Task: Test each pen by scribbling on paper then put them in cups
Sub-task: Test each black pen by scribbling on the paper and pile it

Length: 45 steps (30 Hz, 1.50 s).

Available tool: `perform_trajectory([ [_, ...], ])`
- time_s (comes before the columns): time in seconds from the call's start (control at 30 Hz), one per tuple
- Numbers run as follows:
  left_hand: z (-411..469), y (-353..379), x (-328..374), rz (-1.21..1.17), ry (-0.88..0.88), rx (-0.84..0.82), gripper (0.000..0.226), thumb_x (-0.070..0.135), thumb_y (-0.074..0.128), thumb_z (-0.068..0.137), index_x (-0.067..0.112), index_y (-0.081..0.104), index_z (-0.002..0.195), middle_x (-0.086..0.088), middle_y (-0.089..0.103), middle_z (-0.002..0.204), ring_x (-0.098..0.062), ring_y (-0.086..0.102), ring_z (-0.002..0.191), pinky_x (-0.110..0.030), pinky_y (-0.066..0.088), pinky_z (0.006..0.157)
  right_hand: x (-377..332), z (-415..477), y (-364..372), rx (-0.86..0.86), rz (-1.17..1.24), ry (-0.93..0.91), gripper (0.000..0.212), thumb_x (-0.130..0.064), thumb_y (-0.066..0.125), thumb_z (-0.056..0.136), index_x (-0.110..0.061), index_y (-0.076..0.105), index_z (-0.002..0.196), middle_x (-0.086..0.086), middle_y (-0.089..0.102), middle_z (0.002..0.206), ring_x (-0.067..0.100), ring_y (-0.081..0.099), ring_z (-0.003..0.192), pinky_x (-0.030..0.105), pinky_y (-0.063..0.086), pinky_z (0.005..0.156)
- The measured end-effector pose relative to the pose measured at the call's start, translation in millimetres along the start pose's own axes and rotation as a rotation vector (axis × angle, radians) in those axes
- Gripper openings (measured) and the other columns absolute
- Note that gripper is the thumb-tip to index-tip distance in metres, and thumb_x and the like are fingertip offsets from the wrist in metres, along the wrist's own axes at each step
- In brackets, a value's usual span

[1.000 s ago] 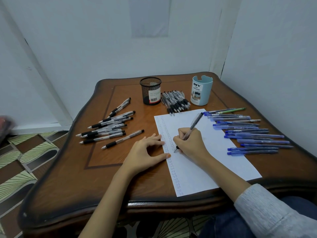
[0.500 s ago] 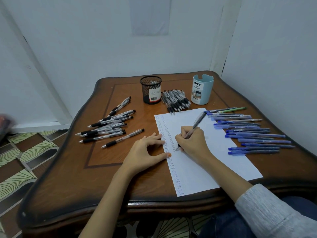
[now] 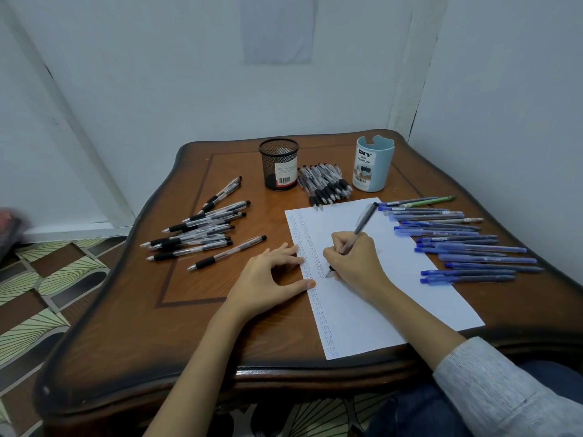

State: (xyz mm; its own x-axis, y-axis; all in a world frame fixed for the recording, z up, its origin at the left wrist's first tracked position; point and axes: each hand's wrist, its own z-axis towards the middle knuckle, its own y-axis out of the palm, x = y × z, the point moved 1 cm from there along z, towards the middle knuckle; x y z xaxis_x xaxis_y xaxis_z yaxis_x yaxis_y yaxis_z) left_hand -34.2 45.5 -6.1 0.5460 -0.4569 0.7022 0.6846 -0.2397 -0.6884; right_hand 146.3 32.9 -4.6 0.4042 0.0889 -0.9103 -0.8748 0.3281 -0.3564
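My right hand (image 3: 355, 261) grips a clear black-tipped pen (image 3: 362, 222), its tip touching the white paper (image 3: 394, 291) beside columns of small scribbles. My left hand (image 3: 269, 279) rests on the table with its fingertips and thumb pressing the paper's left edge. At the back stand a black mesh cup (image 3: 279, 164) and a light blue cup (image 3: 373, 164); I cannot see inside either. Several black-grip pens (image 3: 198, 231) lie left of the paper, another bunch (image 3: 325, 184) lies between the cups, and several blue pens (image 3: 463, 244) lie to the right.
The wooden table (image 3: 189, 326) fills a corner, with white walls behind and to the right. Its curved front edge is near my lap. A patterned tile floor (image 3: 41, 288) shows to the left.
The pen tip has shifted slightly along the scribble column while my right hand writes. My left hand has stayed on the paper's edge.
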Motion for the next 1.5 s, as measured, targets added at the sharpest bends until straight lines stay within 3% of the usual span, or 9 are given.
perform_trajectory([
  [0.23,0.6,-0.1,0.5,0.002,-0.001,-0.004,0.050,0.045,0.077,0.073,0.027,0.066,0.119,0.010,0.050,0.140,0.002,0.035,0.134,-0.025,0.019,0.116,0.9,0.6,1.3,0.037,-0.025,-0.001,0.041,0.006,0.057,0.082,-0.012,0.034,0.054,0.009,0.033,0.053,0.024,0.044,0.052,0.030,0.036,0.052],
  [0.43,0.5,-0.6,0.1,-0.001,-0.009,-0.005,0.051,0.046,0.077,0.073,0.028,0.066,0.119,0.010,0.051,0.140,0.003,0.035,0.134,-0.022,0.019,0.114,-3.3,3.6,-5.8,-0.008,0.335,0.267,0.034,-0.015,0.060,0.093,-0.012,0.044,0.062,0.005,0.048,0.056,0.009,0.040,0.041,0.018,0.030,0.036],
  [0.53,1.1,-0.3,-0.3,-0.002,-0.017,-0.009,0.051,0.048,0.076,0.073,0.029,0.066,0.119,0.011,0.050,0.140,0.004,0.035,0.134,-0.022,0.018,0.114,-6.6,3.9,-5.6,-0.045,0.316,0.275,0.023,-0.042,0.049,0.097,-0.018,0.049,0.093,0.000,0.049,0.059,0.004,0.040,0.043,0.015,0.033,0.039],
  [0.6,1.3,-0.3,-0.7,-0.007,-0.021,-0.011,0.051,0.048,0.076,0.072,0.029,0.066,0.119,0.012,0.050,0.140,0.005,0.034,0.133,-0.022,0.018,0.114,-5.3,3.4,-5.4,-0.058,0.282,0.248,0.030,-0.048,0.039,0.098,-0.022,0.046,0.111,-0.001,0.048,0.059,0.004,0.041,0.042,0.014,0.035,0.040],
  [0.73,-0.1,-0.8,0.0,-0.023,-0.015,-0.001,0.051,0.046,0.077,0.072,0.028,0.066,0.118,0.010,0.051,0.140,0.006,0.035,0.132,-0.029,0.022,0.117,-4.7,0.8,-6.8,-0.083,0.315,0.154,0.030,-0.036,0.037,0.102,-0.017,0.060,0.109,0.002,0.049,0.057,0.008,0.042,0.047,0.015,0.037,0.044],
  [0.9,-0.2,-1.4,1.0,-0.028,-0.020,-0.004,0.051,0.046,0.077,0.072,0.028,0.067,0.118,0.011,0.051,0.140,0.009,0.033,0.130,-0.032,0.024,0.117,-8.1,0.0,-8.3,-0.135,0.436,0.222,0.027,-0.028,0.035,0.104,-0.024,0.054,0.123,-0.001,0.037,0.049,0.007,0.029,0.039,0.017,0.027,0.036],
  [1.23,-0.4,-2.0,3.3,-0.007,-0.033,-0.008,0.047,0.044,0.076,0.075,0.028,0.066,0.118,0.012,0.051,0.140,0.003,0.035,0.133,-0.035,0.025,0.117,-8.3,-1.0,-5.1,-0.104,0.256,0.191,0.028,-0.036,0.041,0.101,-0.016,0.060,0.096,-0.002,0.040,0.049,0.005,0.029,0.038,0.019,0.026,0.038],
  [1.4,-0.3,-0.8,2.3,-0.003,-0.034,-0.003,0.049,0.046,0.076,0.074,0.029,0.066,0.119,0.013,0.051,0.139,0.004,0.035,0.133,-0.033,0.027,0.116,-9.1,-1.5,-4.7,-0.158,0.313,0.152,0.025,-0.024,0.039,0.101,-0.014,0.059,0.111,0.000,0.040,0.050,0.006,0.029,0.040,0.019,0.025,0.038],
  [1.5,0.3,-0.6,1.2,0.004,-0.034,0.008,0.051,0.047,0.076,0.074,0.031,0.064,0.121,0.014,0.047,0.142,0.009,0.029,0.131,-0.024,0.026,0.110,-9.1,-2.4,-3.6,-0.193,0.261,0.101,0.042,-0.022,0.039,0.084,-0.018,0.054,0.123,0.000,0.047,0.057,0.006,0.037,0.045,0.018,0.032,0.041],
])
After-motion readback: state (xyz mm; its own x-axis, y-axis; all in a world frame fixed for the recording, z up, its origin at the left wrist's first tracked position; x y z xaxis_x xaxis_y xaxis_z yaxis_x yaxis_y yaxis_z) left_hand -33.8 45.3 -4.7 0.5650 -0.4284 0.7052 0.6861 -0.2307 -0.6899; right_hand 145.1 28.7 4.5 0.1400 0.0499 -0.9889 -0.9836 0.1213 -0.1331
